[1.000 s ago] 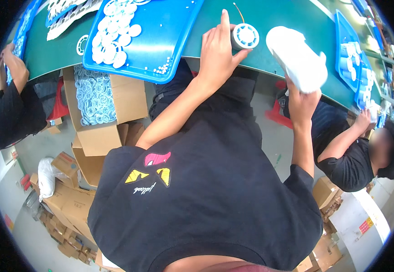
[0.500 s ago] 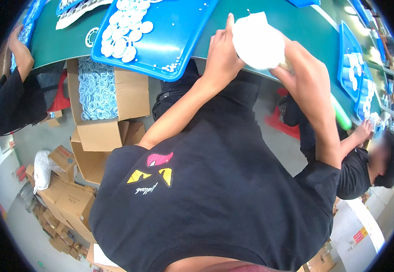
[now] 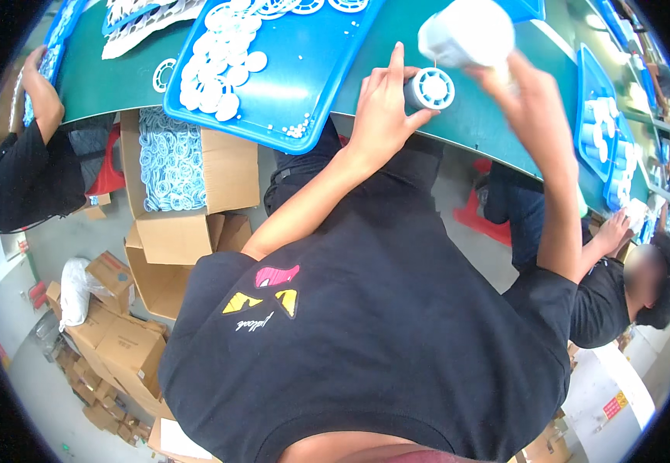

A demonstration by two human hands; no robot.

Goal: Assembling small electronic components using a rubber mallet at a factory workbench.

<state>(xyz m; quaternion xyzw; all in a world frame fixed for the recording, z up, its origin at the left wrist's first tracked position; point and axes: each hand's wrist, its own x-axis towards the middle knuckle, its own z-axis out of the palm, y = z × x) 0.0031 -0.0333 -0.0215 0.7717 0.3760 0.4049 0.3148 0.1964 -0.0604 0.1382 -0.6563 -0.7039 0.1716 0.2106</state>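
My left hand (image 3: 381, 106) is on the green tabletop (image 3: 466, 127), thumb and fingers around a short cylinder (image 3: 433, 89). Its top is a white spoked ring, its side is grey. In my right hand (image 3: 528, 96), blurred by motion, is a bulky white rounded object (image 3: 467, 35), held above and to the right of the cylinder. What kind of object it is I cannot make out. Left of my hands lies a blue tray (image 3: 296, 85) with white discs (image 3: 215, 65), a few spoked rings at its far end and small white bits (image 3: 298, 130) at the near corner.
A lone white ring (image 3: 163, 76) lies left of the tray. Below the table edge stands a cardboard box (image 3: 231, 174) full of light-blue rings (image 3: 171, 158). Blue trays (image 3: 593, 123) with white cylinders are at the right. One co-worker (image 3: 609, 297) sits right, another person's arm (image 3: 40, 92) shows left.
The white rounded object has gone up and to the right with my right hand, uncovering the cylinder in my left hand. My left hand has stayed nearly in place.
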